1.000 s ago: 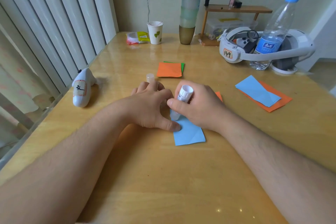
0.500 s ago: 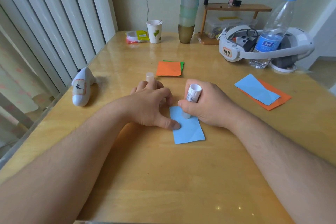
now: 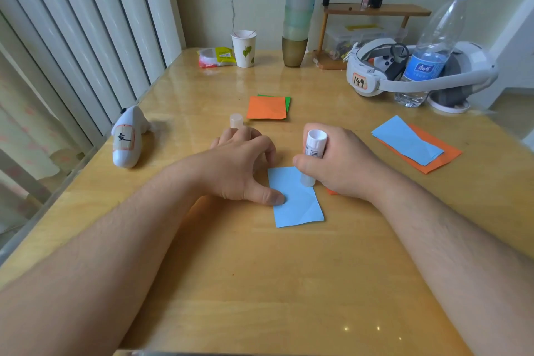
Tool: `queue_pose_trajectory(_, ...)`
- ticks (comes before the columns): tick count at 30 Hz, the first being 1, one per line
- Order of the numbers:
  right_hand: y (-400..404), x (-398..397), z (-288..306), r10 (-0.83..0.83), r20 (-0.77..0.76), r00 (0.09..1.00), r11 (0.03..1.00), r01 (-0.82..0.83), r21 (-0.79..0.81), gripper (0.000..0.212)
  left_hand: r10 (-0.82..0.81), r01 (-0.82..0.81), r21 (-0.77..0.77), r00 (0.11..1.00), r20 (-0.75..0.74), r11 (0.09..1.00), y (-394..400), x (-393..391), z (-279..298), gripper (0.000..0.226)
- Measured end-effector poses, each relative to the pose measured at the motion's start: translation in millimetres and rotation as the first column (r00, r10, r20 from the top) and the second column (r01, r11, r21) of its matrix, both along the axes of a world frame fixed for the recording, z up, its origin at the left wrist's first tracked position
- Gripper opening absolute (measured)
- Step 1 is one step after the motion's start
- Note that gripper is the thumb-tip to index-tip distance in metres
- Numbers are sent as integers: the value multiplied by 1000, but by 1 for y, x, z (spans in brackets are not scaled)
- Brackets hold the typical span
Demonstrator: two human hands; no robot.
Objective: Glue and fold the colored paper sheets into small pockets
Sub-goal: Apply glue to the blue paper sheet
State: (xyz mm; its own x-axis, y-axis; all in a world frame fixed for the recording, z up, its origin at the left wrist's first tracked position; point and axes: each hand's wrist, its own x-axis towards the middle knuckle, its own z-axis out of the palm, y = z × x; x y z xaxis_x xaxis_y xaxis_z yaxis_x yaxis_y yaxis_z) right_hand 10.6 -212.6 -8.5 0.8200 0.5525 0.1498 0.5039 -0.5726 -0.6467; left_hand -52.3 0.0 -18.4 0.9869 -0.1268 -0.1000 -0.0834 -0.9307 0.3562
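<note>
Scene evenly bright under soft daylight entering through the vertical blinds (image 3: 86, 37), left of the hands. Wooden table (image 3: 260, 283) shows glossy sheen beyond the grip and small pinpoint glints nearer the camera. Shadows faint and short. Focus sharp centrally. Wide-angle distortion bends and stretches the forearms and frame edges.

2 blue sheets (image 3: 296, 199), 3 orange (image 3: 267, 107), 1 green (image 3: 287, 102).

Over the last second the right hand (image 3: 344, 165) has carried the glue stick (image 3: 313, 154) rightward across the top of the blue sheet (image 3: 297, 202), from its left corner to its right edge. More blue paper now shows between the hands. The stick's tip seems to touch the sheet, though fingers partly hide it.
</note>
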Motion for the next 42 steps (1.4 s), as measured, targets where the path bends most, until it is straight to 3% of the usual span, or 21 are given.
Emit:
queue_pose_trajectory(5, 0, 4, 3, -73, -24, 997, 956, 77, 281, 30, -16, 17, -62, 1000, 16, 998, 0, -1, 1, 65)
queue_pose_trajectory(7, 3, 1, 4, -72, -11, 997, 945, 72, 319, 31, -24, 25, -65, 1000, 10, 998, 1, 0, 1, 61)
queue_pose_trajectory(12, 17, -11, -5, 70, -20, 997, 963, -62, 264, 26, -25, 24, -30, 1000, -14, 999, 1, 0, -1, 56)
queue_pose_trajectory(16, 24, -12, -9, 127, 8, 992, 975, -126, 185, 27, -21, 20, -17, 999, -30, 1000, 1, 0, 2, 79)
queue_pose_trajectory(19, 26, -15, -9, 151, -5, 988, 976, -148, 162, 27, -18, 17, -24, 999, -33, 1000, 1, -1, 3, 82)
queue_pose_trajectory(24, 27, -15, -8, 145, 12, 989, 979, -145, 140, 27, -33, 32, -32, 999, -38, 999, 1, -1, 4, 87)
queue_pose_trajectory(28, 17, -11, -4, 101, 10, 995, 992, -102, 78, 28, -39, 36, -62, 998, -41, 997, 1, -2, 4, 66)
queue_pose_trajectory(42, -4, -1, -1, 34, 6, 999, 999, -34, 17, 31, -54, 53, -73, 998, -19, 996, 3, -1, 2, 69)
